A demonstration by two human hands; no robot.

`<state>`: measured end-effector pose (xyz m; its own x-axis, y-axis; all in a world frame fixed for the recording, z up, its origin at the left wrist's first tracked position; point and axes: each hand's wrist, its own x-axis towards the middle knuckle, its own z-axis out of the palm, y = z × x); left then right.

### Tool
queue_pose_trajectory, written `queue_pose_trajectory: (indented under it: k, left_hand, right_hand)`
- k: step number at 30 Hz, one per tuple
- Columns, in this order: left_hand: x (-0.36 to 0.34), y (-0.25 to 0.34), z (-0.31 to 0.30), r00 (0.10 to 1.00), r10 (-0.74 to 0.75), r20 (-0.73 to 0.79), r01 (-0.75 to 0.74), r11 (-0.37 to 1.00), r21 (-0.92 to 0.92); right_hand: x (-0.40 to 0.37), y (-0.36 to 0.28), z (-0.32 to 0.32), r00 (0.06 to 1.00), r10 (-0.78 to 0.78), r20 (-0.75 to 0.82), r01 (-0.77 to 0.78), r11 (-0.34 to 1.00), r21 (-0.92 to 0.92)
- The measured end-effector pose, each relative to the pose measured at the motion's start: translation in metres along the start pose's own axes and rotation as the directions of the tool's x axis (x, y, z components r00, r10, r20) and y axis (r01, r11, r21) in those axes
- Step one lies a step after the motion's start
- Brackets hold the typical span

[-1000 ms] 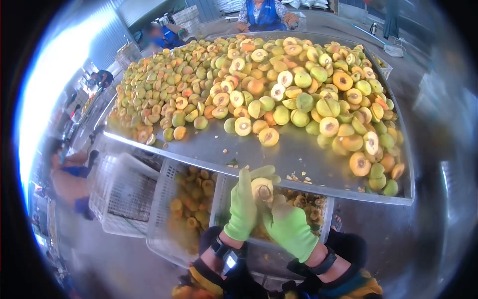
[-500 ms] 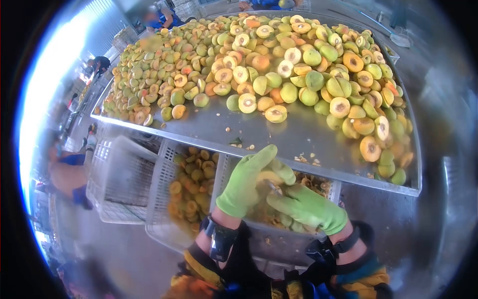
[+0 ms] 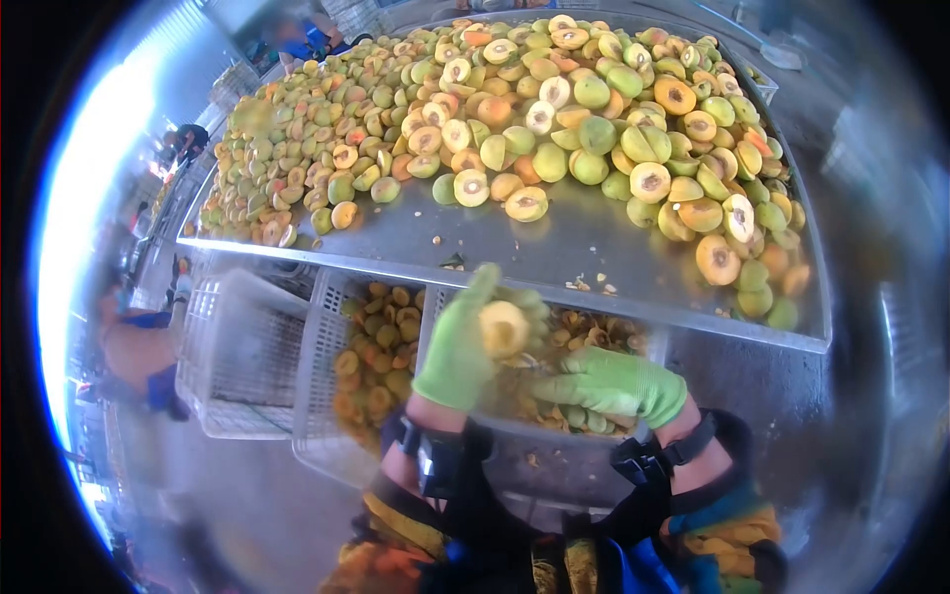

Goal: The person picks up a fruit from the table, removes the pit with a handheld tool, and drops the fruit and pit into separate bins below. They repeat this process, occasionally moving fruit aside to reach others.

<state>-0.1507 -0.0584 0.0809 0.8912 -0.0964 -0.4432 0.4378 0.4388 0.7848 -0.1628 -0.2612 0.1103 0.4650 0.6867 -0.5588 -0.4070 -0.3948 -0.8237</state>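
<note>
A pitted-looking peach half (image 3: 504,330) sits in my left hand (image 3: 457,351), its cut yellow face turned outward; the green glove is closed around it over the crates. Lower and to the right, my right hand (image 3: 618,384), also in a green glove, has its fingers bent together. Motion blurs the fingertips, so what they grip cannot be made out. Below both hands is a white crate (image 3: 432,327) with fruit scraps and pits (image 3: 604,332). Beyond them, many halved peaches (image 3: 594,134) are heaped on a metal table (image 3: 396,238).
To the left, another crate (image 3: 309,396) holds peach halves (image 3: 381,361), beside a stacked white crate (image 3: 242,356). The table's raised metal edge (image 3: 712,334) runs just beyond my hands. Other people (image 3: 148,346) are at the left and far side.
My hands have moved apart. The left now shows the peach half's cut face, while the right has drawn slightly away from it. The view has shifted a little.
</note>
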Motion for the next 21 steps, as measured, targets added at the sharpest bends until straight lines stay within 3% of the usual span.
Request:
queue_pose_trajectory:
  k: [3, 4, 5, 6, 7, 8, 9, 12, 13, 15, 16, 17, 18, 20, 21]
  left_hand:
    - [0.003, 0.01, -0.043, 0.986, 0.166, -0.02, -0.165, 0.939, -0.302]
    - [-0.004, 0.016, -0.056, 0.977, 0.165, -0.133, -0.198, 0.932, -0.304]
    - [-0.015, 0.022, -0.061, 0.929, 0.297, -0.222, -0.346, 0.909, -0.232]
    - [-0.02, 0.027, -0.074, 0.865, 0.381, -0.327, -0.44, 0.889, -0.129]
    - [-0.036, 0.031, -0.087, 0.699, 0.692, -0.181, -0.456, 0.626, 0.633]
    - [-0.041, 0.042, -0.116, 0.691, 0.72, -0.061, -0.221, 0.291, 0.931]
    - [-0.03, 0.047, -0.111, 0.692, 0.721, -0.038, -0.234, 0.273, 0.933]
    - [0.005, 0.06, -0.09, 0.545, 0.836, 0.064, -0.152, 0.024, 0.988]
    - [0.018, 0.06, -0.083, 0.495, 0.864, 0.094, -0.11, -0.046, 0.993]
    - [0.084, 0.057, -0.046, 0.642, 0.758, 0.113, -0.363, 0.172, 0.916]
    - [0.111, 0.061, -0.019, 0.806, 0.591, -0.023, -0.168, 0.265, 0.95]
    - [0.123, 0.067, 0.01, 0.905, 0.388, -0.174, 0.047, 0.316, 0.948]
    - [0.145, 0.058, 0.008, 0.903, 0.395, -0.168, 0.032, 0.329, 0.944]
    - [0.192, 0.036, 0.009, 0.89, 0.456, -0.03, -0.065, 0.191, 0.979]
    - [0.202, 0.03, 0.012, 0.891, 0.454, -0.015, -0.081, 0.191, 0.978]
  right_hand:
    - [-0.005, 0.017, -0.003, 0.997, -0.06, 0.056, 0.056, 0.996, 0.072]
    - [0.008, 0.038, -0.01, 0.996, -0.069, 0.058, 0.065, 0.995, 0.076]
    - [0.031, 0.07, -0.02, 0.754, -0.657, -0.016, 0.583, 0.681, -0.443]
    - [0.041, 0.082, -0.022, 0.241, -0.942, 0.236, 0.612, -0.041, -0.79]
    - [0.042, 0.098, -0.017, 0.23, -0.945, 0.232, 0.605, -0.048, -0.795]
    - [0.039, 0.109, -0.007, 0.491, -0.863, -0.122, 0.259, 0.278, -0.925]
    - [0.038, 0.114, -0.001, 0.575, -0.639, -0.511, -0.165, 0.52, -0.838]
    - [0.031, 0.111, -0.003, 0.572, -0.635, -0.519, -0.137, 0.549, -0.824]
    - [0.042, 0.132, -0.006, 0.611, -0.573, -0.547, -0.173, 0.578, -0.798]
    - [0.031, 0.12, -0.006, 0.625, -0.579, -0.524, -0.129, 0.585, -0.801]
    - [0.02, 0.107, -0.007, 0.649, -0.581, -0.491, -0.079, 0.59, -0.803]
    - [0.005, 0.089, -0.009, 0.628, -0.612, -0.48, -0.005, 0.614, -0.789]
    - [0.003, 0.082, -0.014, 0.626, -0.617, -0.477, -0.017, 0.601, -0.799]
    - [-0.001, 0.077, -0.022, 0.633, -0.507, -0.586, -0.121, 0.683, -0.721]
    - [0.003, 0.08, -0.028, 0.585, -0.569, -0.578, -0.09, 0.663, -0.743]
